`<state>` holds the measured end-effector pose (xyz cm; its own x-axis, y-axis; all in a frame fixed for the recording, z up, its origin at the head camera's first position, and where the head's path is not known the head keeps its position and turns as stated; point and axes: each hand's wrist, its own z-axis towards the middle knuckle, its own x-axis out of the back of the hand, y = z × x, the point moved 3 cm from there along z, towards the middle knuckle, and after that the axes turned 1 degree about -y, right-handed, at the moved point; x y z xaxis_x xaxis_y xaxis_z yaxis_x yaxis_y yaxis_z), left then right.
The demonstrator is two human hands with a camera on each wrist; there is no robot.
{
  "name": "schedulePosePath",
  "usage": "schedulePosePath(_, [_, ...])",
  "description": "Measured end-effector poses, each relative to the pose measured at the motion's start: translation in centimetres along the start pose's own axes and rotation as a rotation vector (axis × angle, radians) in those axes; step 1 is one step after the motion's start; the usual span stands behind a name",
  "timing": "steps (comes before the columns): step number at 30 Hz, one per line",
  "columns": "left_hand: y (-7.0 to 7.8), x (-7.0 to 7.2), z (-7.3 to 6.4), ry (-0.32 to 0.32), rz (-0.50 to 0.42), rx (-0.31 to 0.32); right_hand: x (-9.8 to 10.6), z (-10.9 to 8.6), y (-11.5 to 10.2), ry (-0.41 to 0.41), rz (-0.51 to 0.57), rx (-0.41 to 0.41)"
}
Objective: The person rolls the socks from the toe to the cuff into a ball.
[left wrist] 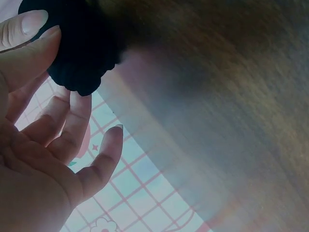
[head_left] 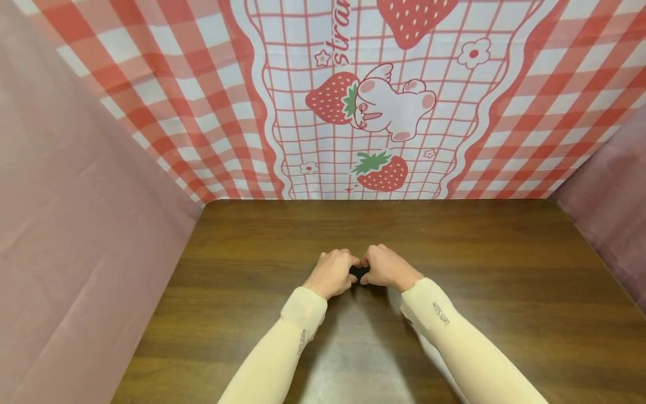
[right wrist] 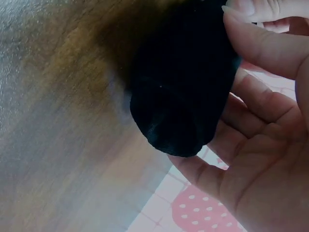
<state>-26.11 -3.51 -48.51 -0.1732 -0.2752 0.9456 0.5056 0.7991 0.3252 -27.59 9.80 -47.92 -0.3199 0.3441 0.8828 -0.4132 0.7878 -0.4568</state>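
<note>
A small rolled black fabric bundle, which looks like a sock (head_left: 359, 272), is between the two hands near the middle of the table. My left hand (head_left: 333, 272) grips one end with thumb and fingers. In the left wrist view that end of the sock (left wrist: 79, 48) has a bunched, wavy edge, and the little finger stands away from it. My right hand (head_left: 387, 266) pinches the other side. The right wrist view shows a smooth, rounded end of the sock (right wrist: 171, 96), with fingers beneath it. In the head view both hands hide most of it.
The brown wood-grain table (head_left: 252, 241) spreads around the hands. Behind its far edge hangs a red-and-white checked strawberry curtain (head_left: 222, 112). Pink cloth (head_left: 91, 213) hangs on the left, and more pink cloth (head_left: 610, 185) on the right.
</note>
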Motion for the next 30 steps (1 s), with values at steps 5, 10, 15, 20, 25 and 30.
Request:
schedulePosePath(5, [-0.08, -0.1, -0.06, 0.007, 0.005, -0.005, 0.0, 0.23, 0.16, 0.007, -0.011, 0.01])
schedulePosePath(10, [-0.19, -0.16, -0.01, 0.013, -0.001, -0.013, -0.01, 0.3, 0.16, 0.005, -0.021, 0.0])
schedulePosePath(15, [-0.29, -0.19, 0.04, 0.015, -0.014, -0.012, -0.05, 0.34, 0.14, 0.007, -0.029, 0.001])
schedulePosePath(20, [-0.26, -0.16, 0.05, 0.016, -0.015, -0.012, -0.01, 0.31, 0.07, 0.01, -0.031, 0.003])
schedulePosePath(25, [-0.27, -0.12, 0.02, 0.02, -0.013, -0.012, -0.12, 0.37, 0.29, 0.008, -0.03, 0.009])
schedulePosePath(30, [-0.37, -0.26, 0.06, 0.018, -0.012, -0.012, -0.26, 0.4, 0.42, -0.001, -0.025, 0.009])
